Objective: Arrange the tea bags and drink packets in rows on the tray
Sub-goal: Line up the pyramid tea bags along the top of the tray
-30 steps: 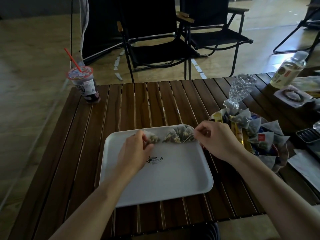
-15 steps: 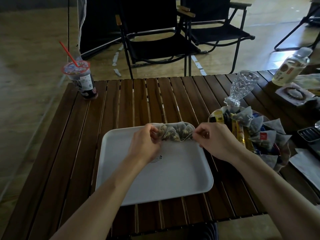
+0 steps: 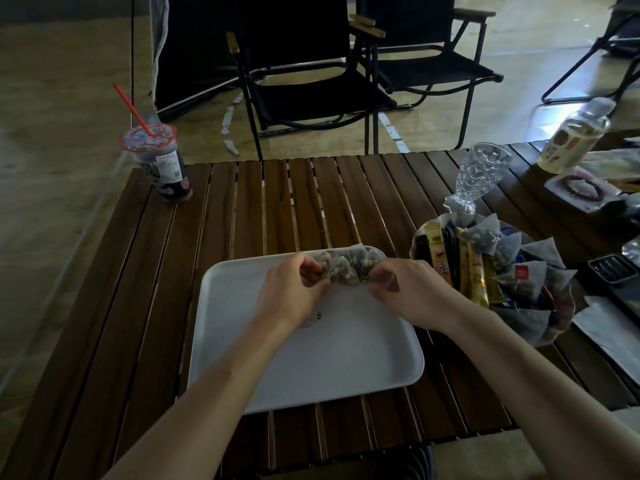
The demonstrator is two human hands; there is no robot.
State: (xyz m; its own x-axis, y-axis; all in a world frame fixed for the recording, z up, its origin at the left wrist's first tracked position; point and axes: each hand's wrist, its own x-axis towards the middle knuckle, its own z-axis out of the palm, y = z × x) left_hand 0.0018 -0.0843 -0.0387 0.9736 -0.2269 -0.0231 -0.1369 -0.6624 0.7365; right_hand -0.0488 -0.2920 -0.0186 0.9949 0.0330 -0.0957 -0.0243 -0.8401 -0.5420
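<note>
A white tray (image 3: 311, 368) lies on the slatted wooden table (image 3: 242, 209). Along its far edge sits a tight bunch of clear pyramid tea bags (image 3: 346, 268) filled with dark and pale bits. My left hand (image 3: 294, 292) pinches the left end of the bunch with curled fingers. My right hand (image 3: 408, 292) pinches the right end. To the right of the tray a bowl (image 3: 561, 327) holds more grey pyramid tea bags (image 3: 519, 275) and upright yellow and black drink packets (image 3: 460, 268).
A sealed cup with a red straw (image 3: 156, 161) stands at the table's far left corner. A clear patterned glass (image 3: 479, 174) stands behind the bowl, a bottle (image 3: 575, 136) farther right. Paper and small dark items lie at the right edge. Black folding chairs (image 3: 311, 81) stand beyond the table.
My left hand has slid right along the tray's far edge, pushing the spread tea bags together into one bunch. My right hand has stayed at the right end.
</note>
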